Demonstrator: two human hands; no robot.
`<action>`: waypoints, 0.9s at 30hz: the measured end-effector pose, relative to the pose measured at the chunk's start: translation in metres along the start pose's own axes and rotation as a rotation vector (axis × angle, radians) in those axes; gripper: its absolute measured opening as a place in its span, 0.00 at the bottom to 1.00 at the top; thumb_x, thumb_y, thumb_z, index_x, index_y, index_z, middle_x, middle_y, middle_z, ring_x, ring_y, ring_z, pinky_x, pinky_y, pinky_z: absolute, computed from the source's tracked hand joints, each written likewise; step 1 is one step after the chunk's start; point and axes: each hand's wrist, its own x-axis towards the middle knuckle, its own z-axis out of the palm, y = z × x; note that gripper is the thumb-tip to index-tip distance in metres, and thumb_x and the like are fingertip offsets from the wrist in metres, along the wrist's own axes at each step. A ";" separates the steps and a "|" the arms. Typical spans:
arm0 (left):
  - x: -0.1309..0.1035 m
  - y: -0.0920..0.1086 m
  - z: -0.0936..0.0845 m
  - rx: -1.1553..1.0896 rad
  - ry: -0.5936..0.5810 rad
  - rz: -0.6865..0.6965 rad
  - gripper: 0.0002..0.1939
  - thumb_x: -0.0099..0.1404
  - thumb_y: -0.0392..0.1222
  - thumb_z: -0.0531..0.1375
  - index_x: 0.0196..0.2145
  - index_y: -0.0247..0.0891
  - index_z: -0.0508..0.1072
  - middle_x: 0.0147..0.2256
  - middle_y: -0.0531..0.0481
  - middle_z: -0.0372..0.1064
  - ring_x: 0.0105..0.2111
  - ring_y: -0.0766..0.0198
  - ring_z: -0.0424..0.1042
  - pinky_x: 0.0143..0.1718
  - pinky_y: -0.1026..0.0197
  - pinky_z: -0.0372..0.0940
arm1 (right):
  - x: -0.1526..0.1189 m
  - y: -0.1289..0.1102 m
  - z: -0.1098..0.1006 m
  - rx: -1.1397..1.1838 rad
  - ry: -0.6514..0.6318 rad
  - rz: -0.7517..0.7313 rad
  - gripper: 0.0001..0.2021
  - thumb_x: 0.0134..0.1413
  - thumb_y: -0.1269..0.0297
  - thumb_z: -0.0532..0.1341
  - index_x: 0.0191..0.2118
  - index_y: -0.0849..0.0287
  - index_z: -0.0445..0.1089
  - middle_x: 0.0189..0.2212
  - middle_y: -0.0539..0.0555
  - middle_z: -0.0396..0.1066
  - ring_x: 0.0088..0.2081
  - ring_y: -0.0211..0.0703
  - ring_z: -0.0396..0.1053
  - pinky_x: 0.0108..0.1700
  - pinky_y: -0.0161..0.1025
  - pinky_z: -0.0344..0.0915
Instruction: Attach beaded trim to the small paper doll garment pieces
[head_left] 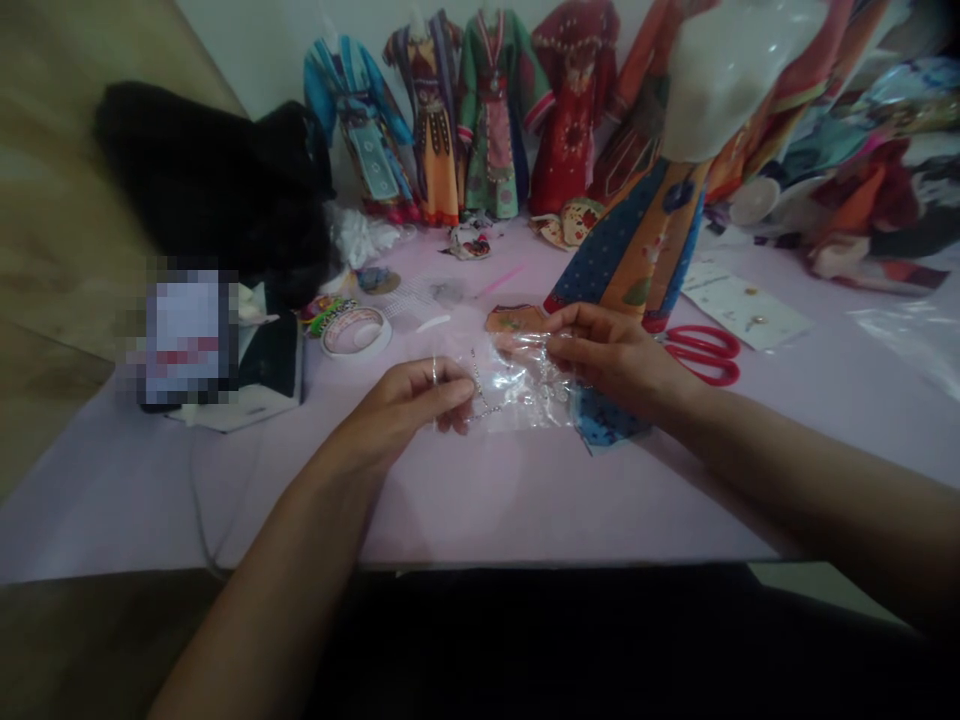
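Between my hands is a clear plastic bag with small shiny beads or chain pieces in it. My left hand pinches its left edge with thumb and fingers; a ring shows on one finger. At the bag's upper right, my right hand grips the plastic with closed fingertips. An orange fabric piece lies just behind the bag. Some blue patterned cloth lies partly under my right hand. Red-handled scissors rest beside my right wrist, their blades hidden.
Several small dressed figures stand along the wall. A white mannequin with a blue and orange skirt rises at right. A tape roll sits left, near a black bag. A card and fabric scraps lie right.
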 end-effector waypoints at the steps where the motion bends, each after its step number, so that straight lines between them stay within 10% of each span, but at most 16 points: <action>1: 0.000 0.000 -0.001 0.006 -0.010 -0.011 0.11 0.66 0.46 0.65 0.32 0.36 0.76 0.27 0.53 0.73 0.27 0.68 0.69 0.30 0.64 0.62 | 0.000 -0.001 0.000 0.001 0.003 0.001 0.10 0.54 0.62 0.72 0.38 0.56 0.71 0.28 0.47 0.67 0.29 0.35 0.63 0.33 0.37 0.58; 20: 0.002 0.002 0.004 -0.056 0.116 0.014 0.06 0.64 0.41 0.64 0.31 0.36 0.73 0.26 0.54 0.73 0.24 0.70 0.68 0.28 0.66 0.59 | -0.005 0.001 0.004 -0.170 -0.071 -0.077 0.08 0.56 0.61 0.69 0.36 0.56 0.70 0.29 0.48 0.68 0.30 0.38 0.64 0.32 0.39 0.61; 27: 0.003 0.002 0.006 -0.042 0.112 -0.016 0.06 0.63 0.40 0.64 0.30 0.36 0.73 0.26 0.54 0.73 0.24 0.69 0.69 0.27 0.66 0.59 | -0.012 0.000 0.010 -0.578 0.045 -0.519 0.10 0.65 0.63 0.63 0.50 0.53 0.72 0.50 0.56 0.74 0.51 0.48 0.70 0.51 0.46 0.66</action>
